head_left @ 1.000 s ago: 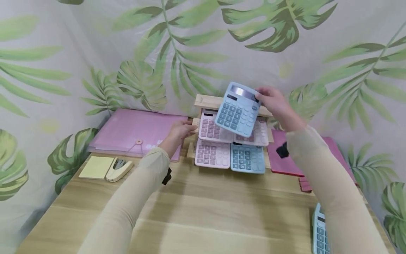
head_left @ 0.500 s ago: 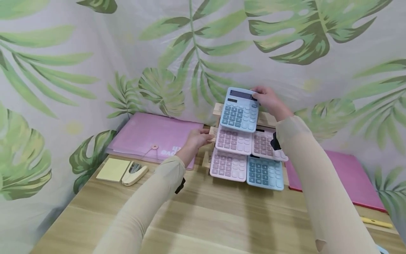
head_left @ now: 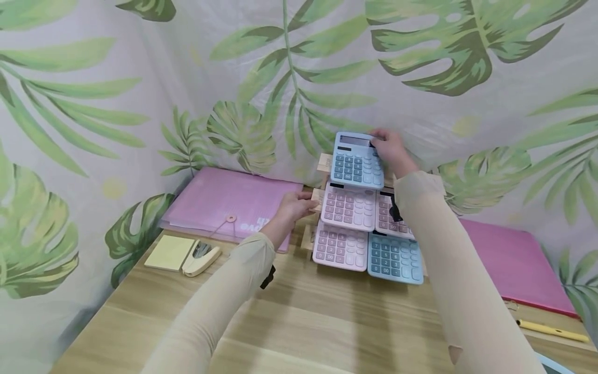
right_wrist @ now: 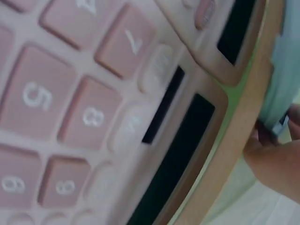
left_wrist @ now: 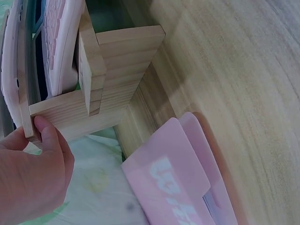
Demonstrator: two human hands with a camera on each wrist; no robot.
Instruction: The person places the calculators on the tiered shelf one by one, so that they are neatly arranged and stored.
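A tiered wooden rack [head_left: 325, 162] stands against the wall end of the table. My right hand [head_left: 394, 150] grips a light blue calculator [head_left: 357, 163] by its upper right corner, close over the top tier. Below it, a pink calculator [head_left: 348, 208] leans on the middle tier beside another pink one, partly covered by my right wrist. The bottom tier bears a pink calculator [head_left: 340, 249] and a blue calculator [head_left: 396, 259]. At the rack's left side, my left hand [head_left: 295, 206] pinches the end of the middle shelf board [left_wrist: 32, 126] between thumb and fingers.
Left of the rack lies a pink document folder [head_left: 233, 200], with a yellow notepad [head_left: 169, 253] and a cream stapler [head_left: 202, 259] in front. To the right are a magenta folder [head_left: 518, 259], a yellow pen-like stick [head_left: 553, 331] and part of another blue calculator [head_left: 553, 366].
The head view has shifted, so the rack appears farther right. My right hand has brought the tilted blue calculator straighter and left onto the top tier. The left hand keeps its hold.
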